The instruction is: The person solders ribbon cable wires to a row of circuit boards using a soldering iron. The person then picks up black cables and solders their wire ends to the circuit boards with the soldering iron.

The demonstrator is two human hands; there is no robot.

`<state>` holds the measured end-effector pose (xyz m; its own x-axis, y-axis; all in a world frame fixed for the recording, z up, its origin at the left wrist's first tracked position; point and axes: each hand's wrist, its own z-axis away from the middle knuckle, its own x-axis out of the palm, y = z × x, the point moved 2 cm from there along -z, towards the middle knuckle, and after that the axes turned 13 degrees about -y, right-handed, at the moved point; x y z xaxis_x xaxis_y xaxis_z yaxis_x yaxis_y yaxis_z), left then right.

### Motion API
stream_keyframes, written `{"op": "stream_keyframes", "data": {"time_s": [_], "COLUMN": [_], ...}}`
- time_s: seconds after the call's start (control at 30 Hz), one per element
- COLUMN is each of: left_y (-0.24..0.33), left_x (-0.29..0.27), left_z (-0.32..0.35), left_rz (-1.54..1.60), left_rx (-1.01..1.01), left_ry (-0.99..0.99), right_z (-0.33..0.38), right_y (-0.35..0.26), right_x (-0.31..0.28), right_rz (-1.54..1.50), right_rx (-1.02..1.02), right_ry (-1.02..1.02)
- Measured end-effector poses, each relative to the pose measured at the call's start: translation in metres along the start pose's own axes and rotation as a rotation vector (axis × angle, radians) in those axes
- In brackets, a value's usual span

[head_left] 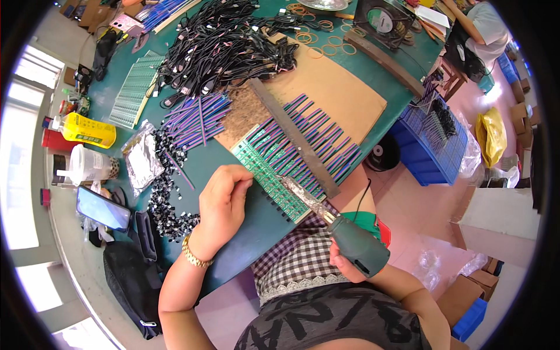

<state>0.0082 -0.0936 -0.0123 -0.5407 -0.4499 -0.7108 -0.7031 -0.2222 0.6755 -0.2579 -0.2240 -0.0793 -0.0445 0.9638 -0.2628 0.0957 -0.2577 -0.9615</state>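
A green circuit board panel (261, 175), made of several small joined boards, lies at the table's near edge. Strips of purple, black and pink flat wire (341, 149) fan out from it to the right. A long dark bar (291, 133) rests across the wires. My right hand (348, 267) grips the dark green handle of a soldering iron (359, 245), whose tip reaches the panel's middle. Beside the panel's left edge, my left hand (221, 201) is closed in a pinch; whatever lies between its fingertips is hidden. Small black-and-silver connectors (166, 201) lie in a heap to its left.
Cardboard (344, 87) lies under the wires. Beyond are a pile of black cables (216, 46), rubber bands (315, 44) and a fan (382, 23). A yellow bottle (87, 129), cup (93, 163) and phone (104, 208) stand left; a blue crate (429, 151) is right. Another person (487, 29) sits far right.
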Motion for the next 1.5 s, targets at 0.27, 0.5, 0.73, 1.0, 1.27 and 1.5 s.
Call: {"op": "stream_keyframes", "data": {"time_s": [0.27, 0.5, 0.73, 1.0, 1.27, 1.5], "left_y": [-0.014, -0.011, 0.013, 0.012, 0.008, 0.006], "left_x": [0.005, 0.01, 0.011, 0.011, 0.013, 0.012], "left_z": [0.008, 0.01, 0.012, 0.014, 0.014, 0.014], "left_rz": [0.114, 0.009, -0.589, -0.563, -0.509, -0.555], "left_rx": [-0.062, 0.001, 0.201, 0.205, 0.192, 0.232], "left_ry": [0.133, 0.081, 0.011, -0.065, -0.032, -0.047], "right_z": [-0.011, -0.015, -0.019, -0.026, -0.033, -0.03], "right_y": [-0.011, -0.013, -0.013, -0.021, -0.023, -0.018], "right_x": [-0.005, -0.004, -0.005, -0.012, -0.018, -0.015], "right_rz": [-0.09, -0.088, -0.077, 0.092, 0.081, 0.082], "right_rx": [-0.024, 0.144, 0.127, 0.083, 0.018, 0.013], "right_ry": [0.014, -0.018, 0.07, 0.003, 0.008, -0.001]}}
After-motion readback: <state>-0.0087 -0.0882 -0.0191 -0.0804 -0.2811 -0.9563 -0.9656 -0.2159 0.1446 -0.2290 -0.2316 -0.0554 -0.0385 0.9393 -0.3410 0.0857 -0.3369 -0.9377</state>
